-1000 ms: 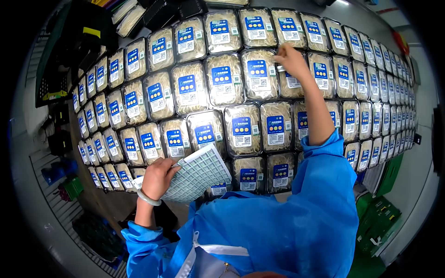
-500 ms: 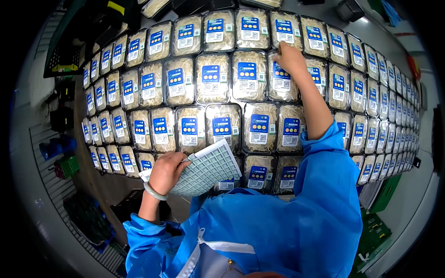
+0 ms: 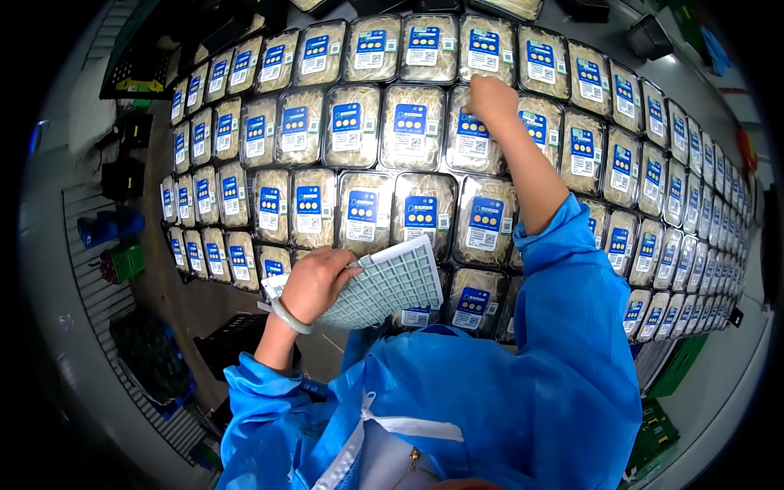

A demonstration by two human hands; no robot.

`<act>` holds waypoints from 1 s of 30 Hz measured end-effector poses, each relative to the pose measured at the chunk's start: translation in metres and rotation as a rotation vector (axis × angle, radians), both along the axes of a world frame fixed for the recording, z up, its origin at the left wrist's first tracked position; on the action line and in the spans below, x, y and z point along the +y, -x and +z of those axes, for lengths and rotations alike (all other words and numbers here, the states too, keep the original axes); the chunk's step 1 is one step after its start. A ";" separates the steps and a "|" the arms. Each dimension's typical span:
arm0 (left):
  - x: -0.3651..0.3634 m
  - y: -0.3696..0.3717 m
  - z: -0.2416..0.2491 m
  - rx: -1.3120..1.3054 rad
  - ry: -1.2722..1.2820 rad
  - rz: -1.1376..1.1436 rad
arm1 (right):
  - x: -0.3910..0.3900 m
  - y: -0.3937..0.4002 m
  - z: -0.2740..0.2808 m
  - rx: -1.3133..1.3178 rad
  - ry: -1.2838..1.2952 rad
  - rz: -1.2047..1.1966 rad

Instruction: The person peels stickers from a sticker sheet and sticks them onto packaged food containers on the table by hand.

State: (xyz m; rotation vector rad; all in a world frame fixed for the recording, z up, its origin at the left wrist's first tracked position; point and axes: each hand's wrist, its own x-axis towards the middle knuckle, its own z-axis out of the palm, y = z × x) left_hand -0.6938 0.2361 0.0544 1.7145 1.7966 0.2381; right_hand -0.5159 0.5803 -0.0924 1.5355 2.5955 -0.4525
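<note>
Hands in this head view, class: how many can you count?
2: the left hand holds a gridded sheet; the right hand is over a labelled tray. No others show.

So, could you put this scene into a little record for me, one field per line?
Left hand: the left hand grips a green-patterned sheet
Right hand: the right hand, fingers over a second-row tray; contact unclear
Trays: rows of dark-rimmed trays containing pale strands
Labels: blue-and-white labels on the trays
Clothing: blue jacket
</note>
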 end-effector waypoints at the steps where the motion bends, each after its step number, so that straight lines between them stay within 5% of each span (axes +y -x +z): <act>1: 0.000 0.001 0.001 -0.005 -0.009 0.003 | 0.001 -0.005 0.002 0.019 -0.008 -0.032; 3: -0.001 0.003 0.002 -0.013 -0.026 0.006 | -0.004 -0.013 0.000 0.062 -0.049 -0.017; 5: -0.001 0.003 0.002 -0.009 -0.057 0.016 | -0.035 -0.010 0.028 0.381 0.030 0.034; 7: 0.002 0.002 0.001 -0.018 -0.092 0.021 | -0.095 0.000 0.073 0.765 0.437 0.150; 9: 0.007 0.000 0.000 -0.029 -0.108 -0.004 | -0.157 -0.005 0.089 0.872 0.471 0.510; 11: 0.013 -0.003 0.001 -0.051 -0.124 -0.008 | -0.191 -0.009 0.092 0.680 0.419 0.755; 19: -0.004 0.016 0.040 0.001 0.019 0.164 | -0.218 -0.053 0.097 0.566 0.321 0.556; 23: -0.019 0.014 0.043 0.015 -0.178 0.057 | -0.233 -0.067 0.104 0.551 0.218 0.597; 30: -0.018 0.023 0.066 -0.127 -0.103 -0.008 | -0.248 -0.096 0.123 0.568 0.206 0.506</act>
